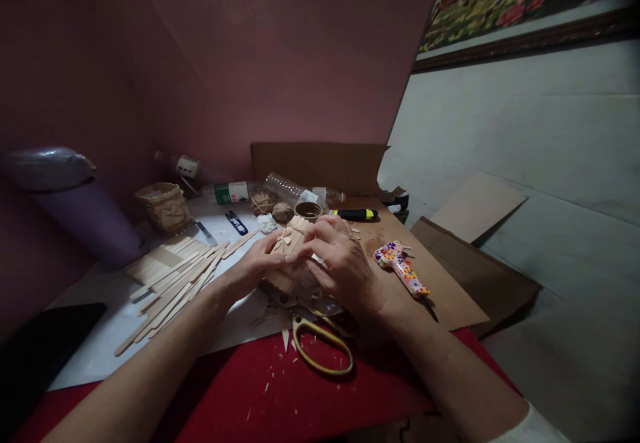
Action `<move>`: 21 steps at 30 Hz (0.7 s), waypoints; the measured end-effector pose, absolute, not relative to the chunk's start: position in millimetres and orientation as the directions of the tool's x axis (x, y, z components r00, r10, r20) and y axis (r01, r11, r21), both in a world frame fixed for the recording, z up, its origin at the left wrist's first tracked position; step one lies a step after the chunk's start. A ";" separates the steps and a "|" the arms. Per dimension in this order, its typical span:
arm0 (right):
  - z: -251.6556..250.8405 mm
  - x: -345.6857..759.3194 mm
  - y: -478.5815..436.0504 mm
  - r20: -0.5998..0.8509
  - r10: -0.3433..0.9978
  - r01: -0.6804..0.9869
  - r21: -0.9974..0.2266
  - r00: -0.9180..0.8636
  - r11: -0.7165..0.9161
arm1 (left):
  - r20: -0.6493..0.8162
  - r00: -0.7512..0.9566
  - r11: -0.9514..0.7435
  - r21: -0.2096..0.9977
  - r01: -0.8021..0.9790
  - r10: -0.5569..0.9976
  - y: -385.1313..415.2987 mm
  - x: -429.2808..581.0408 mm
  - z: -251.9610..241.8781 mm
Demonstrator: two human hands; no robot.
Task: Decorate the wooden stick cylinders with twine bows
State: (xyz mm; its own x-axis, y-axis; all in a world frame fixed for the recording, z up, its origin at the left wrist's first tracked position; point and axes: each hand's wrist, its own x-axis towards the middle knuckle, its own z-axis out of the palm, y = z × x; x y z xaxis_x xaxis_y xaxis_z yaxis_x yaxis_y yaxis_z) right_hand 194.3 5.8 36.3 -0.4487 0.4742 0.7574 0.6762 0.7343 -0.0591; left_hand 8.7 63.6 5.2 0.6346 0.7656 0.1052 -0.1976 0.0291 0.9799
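Note:
A small box built of wooden craft sticks [289,248], with a little bow on its side, lies tilted between both hands at the middle of the work surface. My left hand [255,266] grips its left side, thumb on top. Around its right side and top curl the fingers of my right hand [336,260]. Loose wooden sticks [173,290] are spread out on the white sheet [97,353] just left of my left hand. Yellow-handled scissors [320,343] lie right below the hands on the red cloth [280,396].
A flowered glue gun [401,268] rests on cardboard [450,296] to the right. At the back stand a woven basket [165,206], a plastic bottle [287,188], twine balls [273,208], a tape roll [309,211], a black-yellow cutter [356,214] and small blue snips [236,222]. A purple roll [75,203] lies far left.

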 end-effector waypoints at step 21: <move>27.7 191.5 8.1 0.737 0.516 0.759 -0.006 -0.437 0.651 | 0.140 0.601 -0.026 0.981 -0.193 0.787 59.4 14.3 10.1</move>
